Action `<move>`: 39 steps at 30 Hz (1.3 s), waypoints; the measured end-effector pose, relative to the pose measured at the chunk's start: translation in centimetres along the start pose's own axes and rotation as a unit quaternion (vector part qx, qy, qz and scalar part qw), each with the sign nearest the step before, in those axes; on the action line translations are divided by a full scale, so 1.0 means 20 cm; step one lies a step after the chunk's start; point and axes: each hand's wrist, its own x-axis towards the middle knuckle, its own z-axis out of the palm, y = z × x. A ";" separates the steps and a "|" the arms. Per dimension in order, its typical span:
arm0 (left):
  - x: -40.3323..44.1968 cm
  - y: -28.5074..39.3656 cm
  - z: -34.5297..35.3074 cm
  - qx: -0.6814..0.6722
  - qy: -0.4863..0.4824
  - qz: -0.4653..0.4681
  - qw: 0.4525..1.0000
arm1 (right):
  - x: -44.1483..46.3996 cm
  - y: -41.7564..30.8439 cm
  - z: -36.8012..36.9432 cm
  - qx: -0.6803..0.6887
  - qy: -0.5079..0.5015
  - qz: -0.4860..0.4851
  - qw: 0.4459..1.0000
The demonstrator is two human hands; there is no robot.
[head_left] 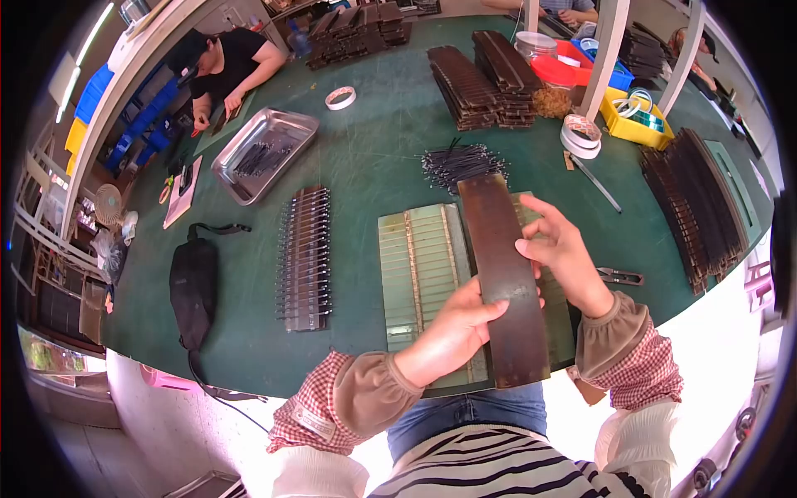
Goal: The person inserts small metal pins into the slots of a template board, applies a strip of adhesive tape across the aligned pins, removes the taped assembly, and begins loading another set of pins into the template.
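Observation:
Both my hands hold a long dark brown strip-shaped board point(508, 282), tilted above the table. My left hand point(458, 325) grips its lower left edge, thumb on the face. My right hand point(558, 253) pinches the upper right edge between thumb and fingers. Beneath the board lies a green slotted jig plate point(397, 278) with thin parallel lines and a brownish strip across it; the board covers part of it. Just beyond is a pile of small black wire-like parts with shiny tips point(459, 164). To the left rests a board loaded with rows of such parts point(305, 261).
A metal tray point(241, 187) holds more black parts. A black pouch point(193, 282) lies at left. Stacked brown boards point(469, 83) stand at the back, others point(693, 207) at right. Tape rolls point(340, 99), a pen point(599, 187) and a yellow bin point(623, 124) are around. A person works at far left.

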 end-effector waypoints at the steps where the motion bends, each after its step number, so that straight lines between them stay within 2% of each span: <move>1: -0.01 0.00 0.00 0.009 0.023 -0.010 1.000 | -0.01 -0.02 -0.01 0.011 -0.006 0.013 1.000; 3: -0.04 -0.05 -0.03 0.070 0.085 -0.008 0.994 | -0.02 0.02 -0.06 0.001 -0.009 0.045 0.999; 5: -0.07 -0.05 -0.13 0.225 0.159 0.021 0.961 | 0.00 0.07 -0.07 -0.015 -0.001 0.038 0.999; 6: -0.06 -0.03 -0.17 0.209 0.134 0.120 0.961 | 0.02 0.07 -0.07 -0.024 -0.001 0.035 0.999; 7: -0.08 -0.02 -0.18 0.319 0.150 0.146 0.925 | 0.03 0.09 -0.07 -0.034 -0.010 0.036 0.999; 9: -0.11 0.05 -0.19 0.523 0.170 0.189 0.814 | 0.06 0.11 -0.05 -0.054 -0.026 0.038 0.997; 10: -0.10 0.09 -0.21 0.606 0.135 0.219 0.753 | 0.06 0.10 -0.03 -0.086 -0.027 0.043 0.995; 12: -0.07 0.09 -0.23 0.690 0.079 0.235 0.680 | 0.06 0.07 0.03 -0.151 -0.033 0.052 0.987; 13: -0.06 0.08 -0.23 0.728 0.050 0.243 0.639 | 0.08 0.08 0.03 -0.254 -0.026 -0.023 0.966; 15: -0.04 0.05 -0.23 0.772 0.022 0.239 0.589 | 0.10 0.12 0.03 -0.448 -0.012 -0.167 0.878; 17: -0.03 0.03 -0.23 0.817 0.003 0.230 0.528 | 0.09 0.11 0.04 -0.503 0.007 -0.198 0.841; 18: -0.04 0.04 -0.23 0.824 0.005 0.224 0.520 | 0.09 0.09 0.04 -0.531 0.015 -0.212 0.821; 21: -0.04 0.04 -0.23 0.829 0.015 0.224 0.512 | 0.11 0.10 0.02 -0.488 0.005 -0.311 0.815; 24: -0.04 0.02 -0.25 0.824 0.022 0.217 0.523 | 0.09 0.16 0.01 -0.521 -0.037 -0.321 0.790; 28: -0.03 0.02 -0.25 0.824 0.024 0.207 0.528 | 0.07 0.21 0.03 -0.564 -0.026 -0.339 0.753; 31: -0.03 0.03 -0.25 0.826 0.021 0.203 0.525 | 0.06 0.17 -0.06 -0.530 -0.034 -0.341 0.776; 34: -0.04 0.02 -0.25 0.821 0.023 0.206 0.532 | -0.06 0.06 -0.22 -0.516 0.046 -0.276 0.810; 39: -0.03 0.02 -0.26 0.810 0.030 0.227 0.539 | -0.38 0.04 -0.56 -0.457 0.049 -0.090 0.884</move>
